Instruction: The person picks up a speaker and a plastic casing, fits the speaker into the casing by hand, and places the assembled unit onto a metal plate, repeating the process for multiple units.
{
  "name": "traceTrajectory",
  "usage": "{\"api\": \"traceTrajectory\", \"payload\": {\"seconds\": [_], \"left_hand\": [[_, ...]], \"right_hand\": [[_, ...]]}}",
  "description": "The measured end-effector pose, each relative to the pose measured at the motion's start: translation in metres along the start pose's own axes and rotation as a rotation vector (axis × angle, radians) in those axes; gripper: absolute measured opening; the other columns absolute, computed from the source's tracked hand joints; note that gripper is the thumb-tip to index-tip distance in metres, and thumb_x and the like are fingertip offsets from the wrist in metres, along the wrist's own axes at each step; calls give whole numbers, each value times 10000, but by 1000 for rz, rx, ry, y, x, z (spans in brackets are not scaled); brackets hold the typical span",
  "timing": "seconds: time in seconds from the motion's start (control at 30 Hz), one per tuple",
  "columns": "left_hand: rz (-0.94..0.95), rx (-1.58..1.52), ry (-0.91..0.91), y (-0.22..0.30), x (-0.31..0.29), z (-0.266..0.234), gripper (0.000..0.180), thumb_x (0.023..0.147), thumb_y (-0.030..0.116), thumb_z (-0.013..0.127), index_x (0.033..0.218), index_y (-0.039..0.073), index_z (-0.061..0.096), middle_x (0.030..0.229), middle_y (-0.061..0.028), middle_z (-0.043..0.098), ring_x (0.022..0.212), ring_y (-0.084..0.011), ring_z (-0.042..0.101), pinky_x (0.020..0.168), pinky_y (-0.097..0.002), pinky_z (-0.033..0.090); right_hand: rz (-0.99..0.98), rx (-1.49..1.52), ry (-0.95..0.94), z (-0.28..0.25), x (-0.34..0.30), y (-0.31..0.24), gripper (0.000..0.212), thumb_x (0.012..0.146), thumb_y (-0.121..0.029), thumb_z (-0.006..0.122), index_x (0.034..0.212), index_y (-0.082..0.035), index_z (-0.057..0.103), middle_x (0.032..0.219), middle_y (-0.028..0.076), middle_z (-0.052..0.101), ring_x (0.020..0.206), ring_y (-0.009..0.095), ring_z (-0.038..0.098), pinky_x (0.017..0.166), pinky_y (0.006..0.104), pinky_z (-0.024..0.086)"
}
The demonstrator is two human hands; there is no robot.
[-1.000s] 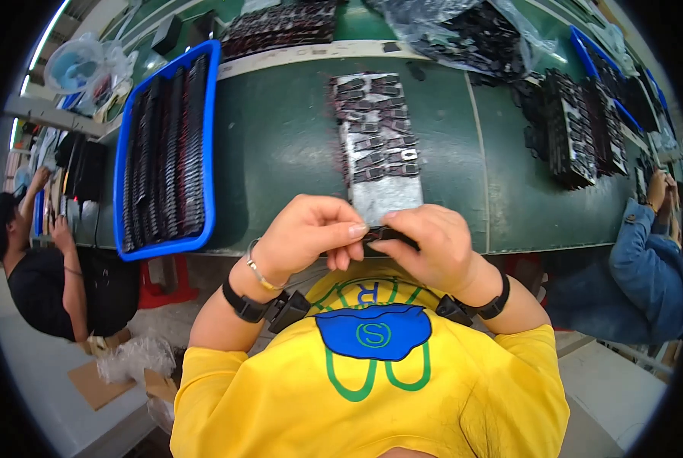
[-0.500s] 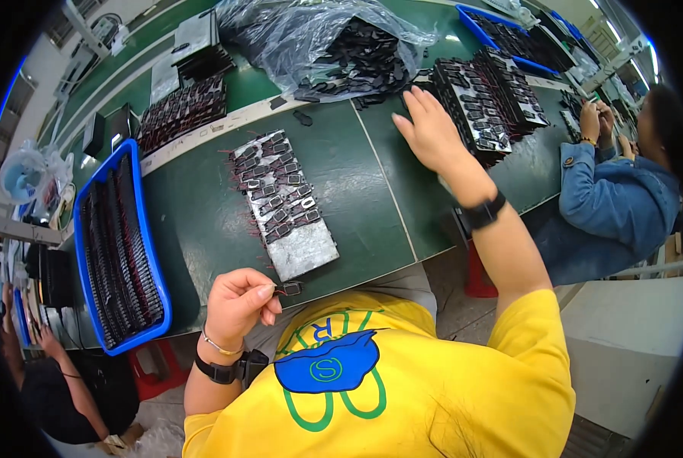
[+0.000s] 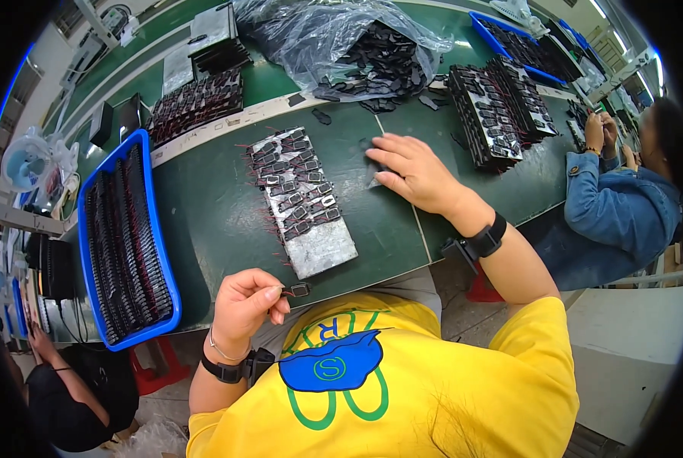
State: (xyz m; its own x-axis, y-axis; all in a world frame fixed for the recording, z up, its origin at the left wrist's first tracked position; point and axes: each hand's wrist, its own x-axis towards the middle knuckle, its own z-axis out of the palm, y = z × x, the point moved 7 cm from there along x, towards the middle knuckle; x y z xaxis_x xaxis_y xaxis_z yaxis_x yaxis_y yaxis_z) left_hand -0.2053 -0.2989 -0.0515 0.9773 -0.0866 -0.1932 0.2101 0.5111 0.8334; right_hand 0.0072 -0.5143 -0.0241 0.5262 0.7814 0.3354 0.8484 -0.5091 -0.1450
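Left hand pinches a wired black part while the right hand reaches over the bench

The left hand [image 3: 248,307] is closed at thumb and forefinger on the thin lead of a small black part [image 3: 299,290], which sticks out to the right near the front edge of the green bench [image 3: 219,229]. The right hand [image 3: 416,174] is farther forward, palm down, fingers stretched out and close together. A dark piece [image 3: 367,145] shows at its fingertips; whether the fingers grip it or only touch it, I cannot tell.

Between the hands, slightly tilted, lies a metal plate [image 3: 320,256]. Black parts with red wires cover its far portion in rows, and the near end is bare metal. One part in the rows has a pale ring on it.

To the left stands a blue tray [image 3: 175,305] filled with long rows of dark parts. Beyond the plate, a clear plastic bag [image 3: 288,46] lies open, with a heap of black pieces [image 3: 387,57] at its mouth. Loaded plates [image 3: 483,114] are stacked to the right of the right hand. Farther right, a co-worker in a denim sleeve [image 3: 608,202] sits at the bench.
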Motion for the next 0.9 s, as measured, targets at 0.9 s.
{"api": "traceTrajectory", "payload": {"seconds": [0.9], "left_hand": [[100,14,15,-3,-4,-1,108,898,64,598,921,-40,610,759,-126,670,589,-136,626,547,-234,527]], "right_hand": [[234,24,-203,0,28,1,215,737,-18,606,951,-18,627,933,122,612,832,325,605,740,401,498]]}}
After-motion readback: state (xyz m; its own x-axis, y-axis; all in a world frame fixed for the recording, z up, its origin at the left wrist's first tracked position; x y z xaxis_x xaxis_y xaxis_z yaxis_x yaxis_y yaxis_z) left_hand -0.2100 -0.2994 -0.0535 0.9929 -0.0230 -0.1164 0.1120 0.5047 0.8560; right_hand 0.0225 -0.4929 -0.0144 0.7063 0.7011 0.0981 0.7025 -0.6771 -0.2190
